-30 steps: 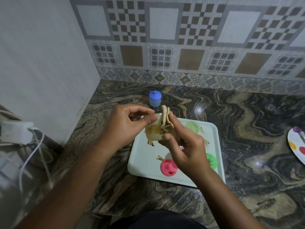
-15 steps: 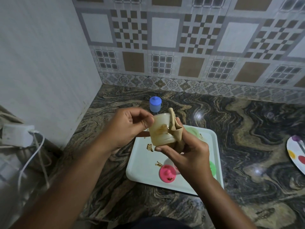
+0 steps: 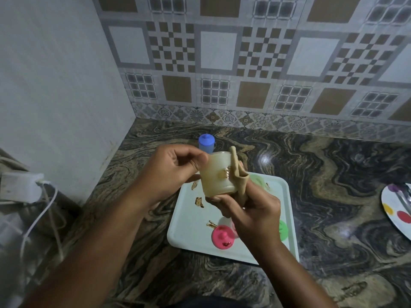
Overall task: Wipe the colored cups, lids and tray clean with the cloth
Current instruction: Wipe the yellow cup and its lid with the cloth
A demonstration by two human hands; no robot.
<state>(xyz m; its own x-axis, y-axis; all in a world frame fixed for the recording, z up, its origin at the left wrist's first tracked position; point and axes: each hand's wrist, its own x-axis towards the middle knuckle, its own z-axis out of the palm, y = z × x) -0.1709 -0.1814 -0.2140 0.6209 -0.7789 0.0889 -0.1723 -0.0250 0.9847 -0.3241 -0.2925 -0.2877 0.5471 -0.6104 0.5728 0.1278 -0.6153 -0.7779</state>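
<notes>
Above the back left part of the white rectangular tray (image 3: 189, 221), both hands held a pale cream plastic cup (image 3: 216, 174) upright in the air, clear of the tray. A brown stain marked the cup's side. The left hand (image 3: 175, 172) had its grip closed at the cup's upper left, thumb against the wall and fingers curled near the rim; it seemed to pinch the rim, though the fingertips were hidden. The right hand (image 3: 255, 212) had its grip curled round the cup's base, thumb under the bottom edge, pressing a beige cloth (image 3: 238, 174) against the cup's right side, with one end of the cloth standing above the rim.

The tray lay on the dark marbled stone table (image 3: 333, 174) near its front edge and carried brown smears (image 3: 199, 202), a pink round lid (image 3: 222, 237) at its front, and a green lid (image 3: 283, 230) partly behind the right wrist. A blue lidded cup (image 3: 206, 144) stood toward the table's back left corner. A white plate with coloured dots (image 3: 393, 210) sat at the right edge.
</notes>
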